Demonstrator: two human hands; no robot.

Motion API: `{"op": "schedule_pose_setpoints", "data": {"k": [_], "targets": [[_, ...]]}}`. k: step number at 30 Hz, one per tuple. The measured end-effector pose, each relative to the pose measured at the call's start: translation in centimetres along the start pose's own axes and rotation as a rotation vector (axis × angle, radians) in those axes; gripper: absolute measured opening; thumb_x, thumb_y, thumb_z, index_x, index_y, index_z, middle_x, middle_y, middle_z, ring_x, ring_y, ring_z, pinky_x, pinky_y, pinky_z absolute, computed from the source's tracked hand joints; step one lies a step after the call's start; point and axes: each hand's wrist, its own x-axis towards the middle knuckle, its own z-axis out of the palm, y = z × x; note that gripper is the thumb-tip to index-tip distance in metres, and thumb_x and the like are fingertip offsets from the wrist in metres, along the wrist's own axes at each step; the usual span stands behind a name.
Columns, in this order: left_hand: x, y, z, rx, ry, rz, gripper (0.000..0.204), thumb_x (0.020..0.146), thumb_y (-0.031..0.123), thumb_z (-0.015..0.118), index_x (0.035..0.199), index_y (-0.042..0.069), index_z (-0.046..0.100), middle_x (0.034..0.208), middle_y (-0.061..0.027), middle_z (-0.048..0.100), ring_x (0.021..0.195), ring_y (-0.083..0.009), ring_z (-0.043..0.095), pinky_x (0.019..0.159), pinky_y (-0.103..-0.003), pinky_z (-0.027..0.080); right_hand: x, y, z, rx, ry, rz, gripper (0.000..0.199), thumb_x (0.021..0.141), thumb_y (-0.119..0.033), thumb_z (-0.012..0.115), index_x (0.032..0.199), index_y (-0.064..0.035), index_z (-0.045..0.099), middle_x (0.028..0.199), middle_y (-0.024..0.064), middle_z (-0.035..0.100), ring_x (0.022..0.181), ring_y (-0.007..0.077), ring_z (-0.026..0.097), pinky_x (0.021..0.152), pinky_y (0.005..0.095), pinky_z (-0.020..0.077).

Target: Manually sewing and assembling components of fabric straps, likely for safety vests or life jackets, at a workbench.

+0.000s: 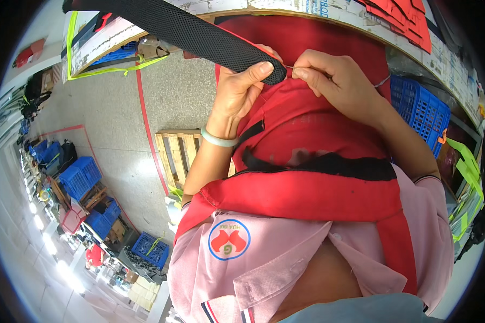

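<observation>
A long black mesh strap (191,39) with a red edge runs from the upper left to in front of my body, above the red apron (302,129). My left hand (236,90) is closed around its rounded near end, thumb on top. Close beside that end, my right hand (339,81) is closed in a pinch on a thin, thread-like strand (289,67) reaching toward the strap's tip. Whether the strand is a thread or something stiffer is too small to tell.
A worktable (199,7) crosses the top, with red cut pieces (401,19) at its right. A blue plastic crate (423,110) stands below it at right. A wooden pallet (172,156) lies on the floor at left. More blue crates (80,176) stand farther left.
</observation>
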Motion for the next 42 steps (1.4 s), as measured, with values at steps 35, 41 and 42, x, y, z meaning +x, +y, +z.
{"op": "schedule_pose_setpoints", "data": {"k": [35, 41, 42], "targets": [[-0.1, -0.1, 0.1, 0.025, 0.107, 0.028, 0.022, 0.082, -0.002, 0.066, 0.104, -0.003, 0.061, 0.094, -0.0113, 0.064, 0.087, -0.0204, 0.064, 0.079, -0.031, 0.054, 1.6, 1.6, -1.4, 0.224, -0.213, 0.048, 0.02, 0.095, -0.017, 0.051, 0.09, -0.0005, 0.061, 0.065, -0.0026, 0.05, 0.054, 0.0036, 0.043, 0.051, 0.0188, 0.0341], [-0.2, -0.1, 0.8, 0.044, 0.117, 0.006, 0.022, 0.081, -0.003, 0.066, 0.102, -0.003, 0.061, 0.093, -0.0113, 0.065, 0.085, -0.0193, 0.063, 0.078, -0.031, 0.053, 0.9, 1.4, -1.0, 0.223, -0.047, -0.011, 0.017, 0.092, -0.015, 0.053, 0.087, -0.0003, 0.059, 0.068, -0.0011, 0.051, 0.058, 0.0052, 0.045, 0.055, 0.0209, 0.0368], [0.0, -0.1, 0.9, 0.051, 0.095, -0.005, 0.02, 0.081, -0.004, 0.067, 0.101, -0.002, 0.063, 0.092, -0.01, 0.066, 0.084, -0.0178, 0.063, 0.078, -0.029, 0.053, 1.0, 1.3, -1.1, 0.224, -0.042, -0.01, 0.017, 0.092, -0.015, 0.053, 0.087, -0.0003, 0.059, 0.068, -0.0011, 0.051, 0.058, 0.0052, 0.045, 0.055, 0.0209, 0.0368]]}}
